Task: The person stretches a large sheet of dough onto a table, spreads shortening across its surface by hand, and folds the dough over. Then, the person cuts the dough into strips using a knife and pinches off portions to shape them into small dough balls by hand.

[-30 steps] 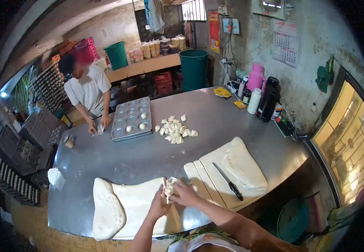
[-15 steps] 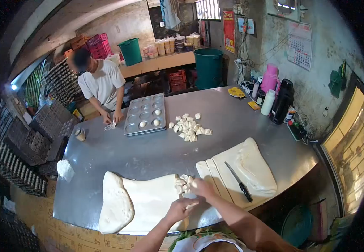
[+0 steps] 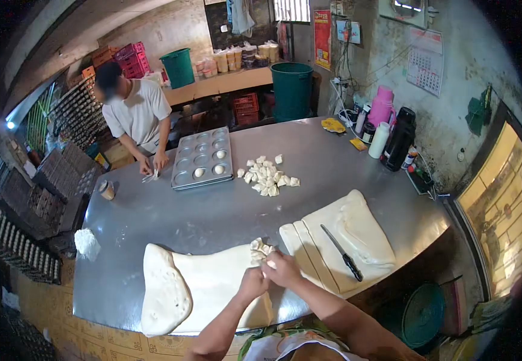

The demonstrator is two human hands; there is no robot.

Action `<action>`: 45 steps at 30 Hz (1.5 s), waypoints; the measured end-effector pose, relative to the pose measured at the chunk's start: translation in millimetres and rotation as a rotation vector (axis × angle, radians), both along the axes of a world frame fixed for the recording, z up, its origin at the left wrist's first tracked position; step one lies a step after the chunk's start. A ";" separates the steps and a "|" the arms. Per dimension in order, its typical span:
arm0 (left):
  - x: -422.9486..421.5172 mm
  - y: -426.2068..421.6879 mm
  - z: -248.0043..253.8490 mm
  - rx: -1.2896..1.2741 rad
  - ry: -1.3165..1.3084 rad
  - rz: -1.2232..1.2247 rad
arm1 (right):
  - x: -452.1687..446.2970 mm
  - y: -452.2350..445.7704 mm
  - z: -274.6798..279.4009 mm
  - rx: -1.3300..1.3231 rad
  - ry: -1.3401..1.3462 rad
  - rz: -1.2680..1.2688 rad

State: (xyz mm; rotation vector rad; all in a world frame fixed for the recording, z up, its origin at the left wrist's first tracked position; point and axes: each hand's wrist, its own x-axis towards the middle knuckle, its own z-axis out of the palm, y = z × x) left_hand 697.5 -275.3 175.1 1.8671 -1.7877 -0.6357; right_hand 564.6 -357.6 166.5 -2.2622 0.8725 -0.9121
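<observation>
My left hand (image 3: 253, 284) and my right hand (image 3: 283, 269) meet at the right edge of a large dough sheet (image 3: 213, 277), both closed. A bit of pale dough (image 3: 271, 263) shows at my right fingertips; most of what the hands grip is hidden. Just beyond them sits a small heap of torn dough pieces (image 3: 259, 248). To the right lies a second dough slab (image 3: 363, 231), its left side cut into strips (image 3: 303, 249). A black-handled knife (image 3: 344, 256) rests on that slab.
More dough pieces (image 3: 267, 174) lie mid-table beside a muffin tray (image 3: 202, 159) holding a few dough balls. Across the table a person (image 3: 137, 114) handles something small. A flour pile (image 3: 87, 243) and a jar (image 3: 107, 190) stand left; flasks (image 3: 399, 138) stand at the back right.
My right hand has drawn back from the small heap and closed against my left hand, which has closed and shifted slightly up and left. The view has tilted slightly.
</observation>
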 end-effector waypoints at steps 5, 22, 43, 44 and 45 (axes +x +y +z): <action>-19.1 27.4 17.5 -0.258 0.243 -0.137 | -18.1 -25.4 -22.4 0.182 0.575 -0.114; -36.9 13.0 -9.8 0.133 -0.114 0.115 | -27.7 -17.6 -21.2 0.086 0.362 -0.076; -1.6 -24.9 32.9 -0.435 1.113 0.328 | -41.5 7.9 60.3 0.439 0.163 0.316; -10.8 -28.8 42.4 -0.596 0.759 0.084 | -39.3 -2.6 67.2 0.047 -0.111 0.224; -6.4 -33.3 46.4 -0.604 0.746 0.100 | -38.6 -8.6 73.9 0.048 -0.117 0.243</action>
